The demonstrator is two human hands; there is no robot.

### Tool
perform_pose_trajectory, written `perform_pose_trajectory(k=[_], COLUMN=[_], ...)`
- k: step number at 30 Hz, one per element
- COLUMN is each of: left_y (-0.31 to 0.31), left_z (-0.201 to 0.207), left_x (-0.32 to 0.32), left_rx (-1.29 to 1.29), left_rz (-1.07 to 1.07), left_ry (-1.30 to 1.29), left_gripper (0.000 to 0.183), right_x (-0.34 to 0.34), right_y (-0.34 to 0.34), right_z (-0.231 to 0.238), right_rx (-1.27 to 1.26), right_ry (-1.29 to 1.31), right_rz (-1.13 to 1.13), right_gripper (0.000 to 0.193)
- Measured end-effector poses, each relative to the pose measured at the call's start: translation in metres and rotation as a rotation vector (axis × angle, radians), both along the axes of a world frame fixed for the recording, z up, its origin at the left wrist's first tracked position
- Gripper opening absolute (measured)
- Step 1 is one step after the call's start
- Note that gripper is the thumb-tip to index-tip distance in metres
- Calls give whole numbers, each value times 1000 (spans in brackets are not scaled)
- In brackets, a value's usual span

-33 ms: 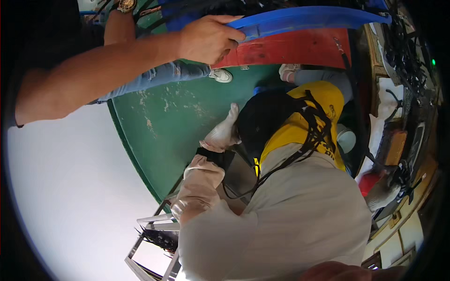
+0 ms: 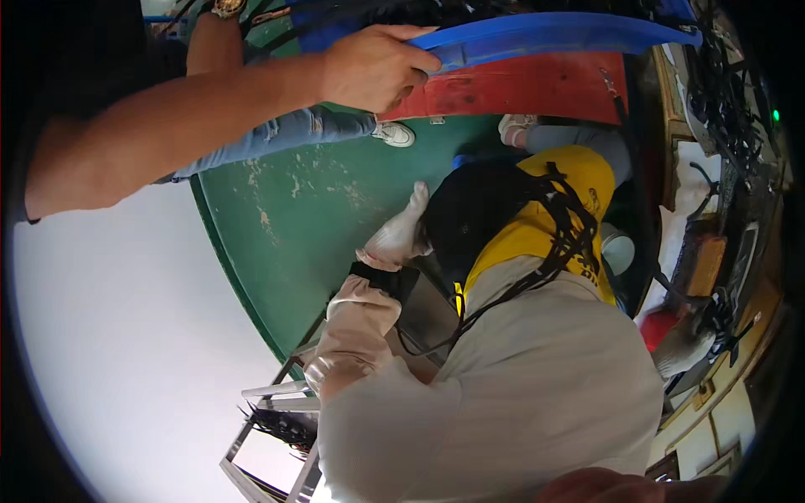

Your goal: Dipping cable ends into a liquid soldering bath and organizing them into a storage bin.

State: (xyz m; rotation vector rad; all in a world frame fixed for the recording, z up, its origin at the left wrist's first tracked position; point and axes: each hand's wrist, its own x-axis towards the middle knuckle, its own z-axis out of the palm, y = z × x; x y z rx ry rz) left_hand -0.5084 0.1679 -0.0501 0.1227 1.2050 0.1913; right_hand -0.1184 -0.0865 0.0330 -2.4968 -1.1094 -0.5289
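Observation:
My left hand [image 2: 396, 236] wears a white glove and is held out beside the dark cloth [image 2: 470, 210] over my lap. Its visible fingers are stretched and seem to hold nothing; the cloth's edge hides part of the hand. Several thin black cables [image 2: 563, 222] lie across the yellow apron [image 2: 495, 250] on my lap. At the bench on the right, my right hand [image 2: 686, 348], also gloved, is closed on a black cable [image 2: 717, 312]. A red object [image 2: 660, 329] is right beside it. Its fingertips are partly hidden among the dark parts.
A co-worker's bare hand [image 2: 377, 71] grips the rim of a blue crate [image 2: 553, 32] filled with black items. Below it stands a red panel [image 2: 511, 88]. More black cables [image 2: 729, 117] hang at the far right. A metal rack [image 2: 277, 404] stands at lower left.
The co-worker's forearm has shifted up slightly while the hand stays on the blue crate. Both my hands remain almost where they were.

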Motion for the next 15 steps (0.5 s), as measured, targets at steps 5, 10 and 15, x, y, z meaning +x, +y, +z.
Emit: perform_pose_trajectory(k=[5,10,15], left_y=[10,28,48], left_z=[-4,8,28], left_x=[3,16,41], left_rx=[542,464,591], left_rz=[-499,-547,-724], left_ry=[178,64,-5], left_gripper=[82,84,81], right_x=[1,-15,-1], right_y=[-4,28,-12], right_z=[-5,1,-3], right_rx=[-195,965,386], right_ry=[-104,1016,522], right_rz=[-178,196,5], right_gripper=[21,21,29])
